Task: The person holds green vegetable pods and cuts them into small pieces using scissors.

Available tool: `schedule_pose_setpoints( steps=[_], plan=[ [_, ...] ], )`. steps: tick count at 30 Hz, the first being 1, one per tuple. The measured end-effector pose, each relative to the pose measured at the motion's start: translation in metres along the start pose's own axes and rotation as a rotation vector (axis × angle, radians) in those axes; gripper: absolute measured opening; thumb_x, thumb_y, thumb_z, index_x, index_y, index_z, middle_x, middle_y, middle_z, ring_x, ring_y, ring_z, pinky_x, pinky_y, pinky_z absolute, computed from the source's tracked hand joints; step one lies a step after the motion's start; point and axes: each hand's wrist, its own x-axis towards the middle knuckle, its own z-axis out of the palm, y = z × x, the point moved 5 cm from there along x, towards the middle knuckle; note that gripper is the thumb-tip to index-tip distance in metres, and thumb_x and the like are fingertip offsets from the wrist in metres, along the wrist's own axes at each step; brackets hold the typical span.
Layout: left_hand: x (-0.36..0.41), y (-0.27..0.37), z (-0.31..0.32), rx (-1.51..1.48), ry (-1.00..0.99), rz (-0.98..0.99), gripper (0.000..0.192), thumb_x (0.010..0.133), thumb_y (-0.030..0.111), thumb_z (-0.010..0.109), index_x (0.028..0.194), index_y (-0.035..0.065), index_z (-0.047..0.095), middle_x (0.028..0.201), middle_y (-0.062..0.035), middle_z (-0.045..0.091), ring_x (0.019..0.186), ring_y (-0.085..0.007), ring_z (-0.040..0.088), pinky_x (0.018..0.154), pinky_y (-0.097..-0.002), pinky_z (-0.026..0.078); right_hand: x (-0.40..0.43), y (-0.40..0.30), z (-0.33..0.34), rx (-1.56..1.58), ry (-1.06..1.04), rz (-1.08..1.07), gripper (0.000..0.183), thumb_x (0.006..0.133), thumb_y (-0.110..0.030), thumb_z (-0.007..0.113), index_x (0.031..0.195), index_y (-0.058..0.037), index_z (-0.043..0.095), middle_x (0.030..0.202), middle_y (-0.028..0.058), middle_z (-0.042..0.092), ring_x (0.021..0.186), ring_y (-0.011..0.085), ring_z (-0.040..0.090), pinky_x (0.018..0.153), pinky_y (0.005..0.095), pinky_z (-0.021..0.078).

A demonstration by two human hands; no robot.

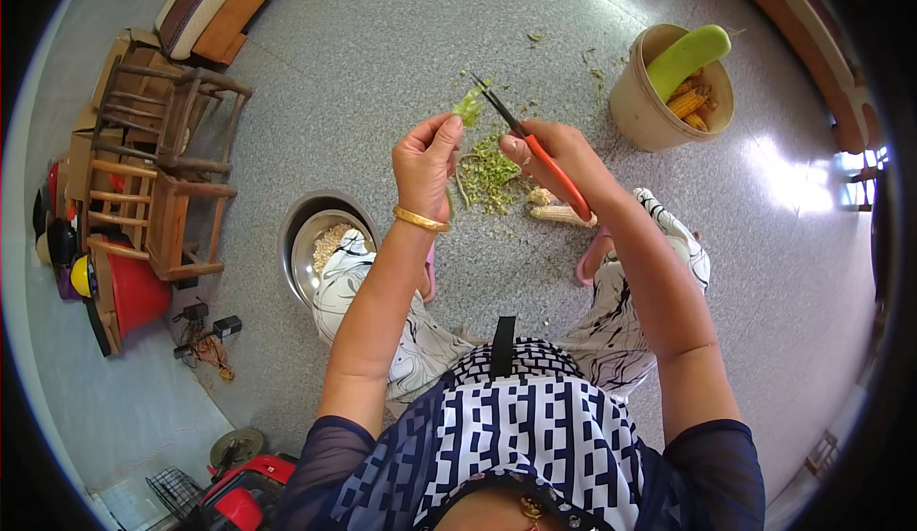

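My left hand [428,166] pinches a piece of leafy green vegetable [468,107] between thumb and fingers. Below that hand, part of a green stem [450,204] shows beside the wrist. My right hand [562,153] grips a pair of scissors [557,173] with red handles and dark blades. The blade tips are beside the upper end of the greens; whether they touch cannot be made out. On the floor under both hands lies a loose heap of chopped greens [494,173]. Bare corn cobs [562,214] rest to its right, near my right foot.
A metal basin [290,234] holding a smaller bowl of corn kernels [328,246] stands by my left leg. Front right is a plastic bucket [630,105] with a green gourd [688,58] and yellow corn cobs [689,103]. Wooden chairs [168,209] line the left wall.
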Motion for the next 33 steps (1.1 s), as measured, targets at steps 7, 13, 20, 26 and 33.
schedule_pose_setpoints(
  steps=[7,13,20,26,33],
  plan=[
    [-0.002,0.002,0.000,0.026,-0.045,0.017,0.018,0.080,0.014,0.067,0.093,0.0025,0.063,0.061,0.0060,0.049,0.045,0.0001,0.034,0.039,-0.0163,0.023,-0.001,-0.002,0.013,0.207,-0.205,0.026,0.061,0.081,-0.063,0.047,0.082,-0.0022,0.054,0.062,-0.0003,0.047,0.057,0.0090,0.045,0.050,0.0250,0.0365],
    [-0.004,0.004,0.002,0.061,-0.076,0.026,0.018,0.079,0.013,0.067,0.092,0.0021,0.063,0.062,0.0073,0.049,0.046,0.0012,0.034,0.039,-0.0151,0.023,-0.004,-0.005,0.009,0.163,-0.211,0.052,0.068,0.080,-0.067,0.042,0.078,-0.0003,0.056,0.065,0.0074,0.053,0.063,0.0164,0.053,0.057,0.0328,0.0426],
    [-0.005,0.006,0.000,0.062,-0.055,0.014,0.019,0.079,0.014,0.068,0.092,0.0017,0.063,0.062,0.0072,0.049,0.046,0.0014,0.034,0.039,-0.0149,0.023,-0.004,-0.008,0.009,0.138,-0.129,0.021,0.068,0.081,-0.065,0.045,0.073,0.0015,0.056,0.055,0.0054,0.048,0.054,0.0142,0.048,0.050,0.0327,0.0394],
    [-0.004,0.005,-0.002,0.047,-0.052,-0.005,0.019,0.080,0.015,0.067,0.093,0.0020,0.062,0.061,0.0055,0.050,0.046,0.0002,0.035,0.039,-0.0156,0.025,-0.005,-0.010,0.006,0.093,-0.080,0.045,0.063,0.079,-0.060,0.053,0.071,0.0019,0.059,0.051,0.0061,0.047,0.050,0.0133,0.047,0.047,0.0329,0.0385],
    [-0.003,0.000,-0.007,0.010,-0.050,-0.037,0.017,0.080,0.017,0.066,0.092,0.0044,0.062,0.064,0.0037,0.052,0.046,-0.0009,0.037,0.041,-0.0162,0.027,-0.006,-0.008,0.005,0.157,-0.081,0.154,0.060,0.077,-0.058,0.057,0.072,0.0020,0.058,0.051,0.0055,0.048,0.047,0.0134,0.048,0.045,0.0318,0.0388]
  ],
)
